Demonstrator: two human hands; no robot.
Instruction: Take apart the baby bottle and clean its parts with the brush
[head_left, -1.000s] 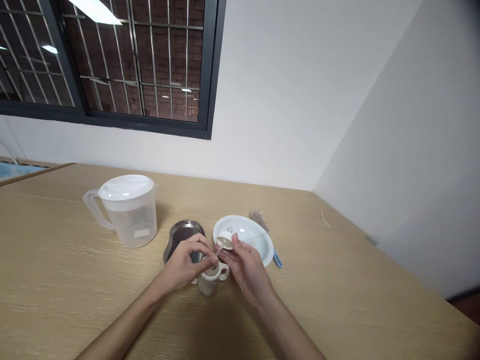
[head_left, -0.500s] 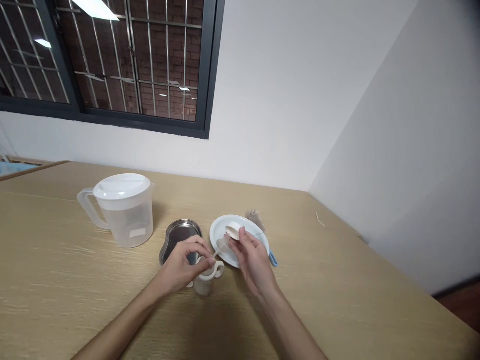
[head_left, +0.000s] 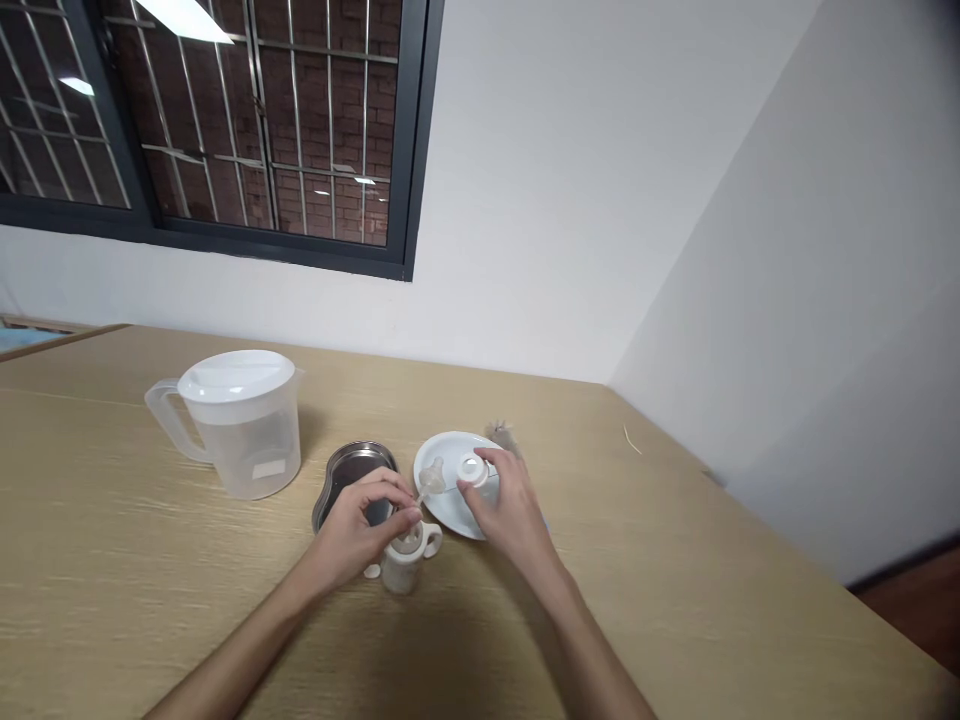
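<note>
My left hand (head_left: pixel 367 520) is closed over the small two-handled baby bottle (head_left: pixel 400 576), with thumb and fingertips pinching a thin straw. A clear bottle nipple (head_left: pixel 433 477) sits at the straw's upper end, tilted over the plate's left side. Between the thumb and fingers of my right hand (head_left: pixel 510 500) is a white bottle collar (head_left: pixel 472 469), its round opening turned up toward me. It is held above the white plate (head_left: pixel 448 518), apart from the nipple. My left fingers hide part of the bottle's mouth.
A lidded clear pitcher (head_left: pixel 251 440) stands at the left. Behind my left hand lies a kidney-shaped steel tray (head_left: pixel 352 470). A bottle brush (head_left: pixel 501 436) rests behind the plate, partly hidden by my right hand. A thin pale strip (head_left: pixel 632 440) lies farther right on the wooden table (head_left: pixel 720 600).
My right hand has moved away from the nipple and turned the collar so its opening faces up. The nipple now stands in view, held by the straw in my left hand.
</note>
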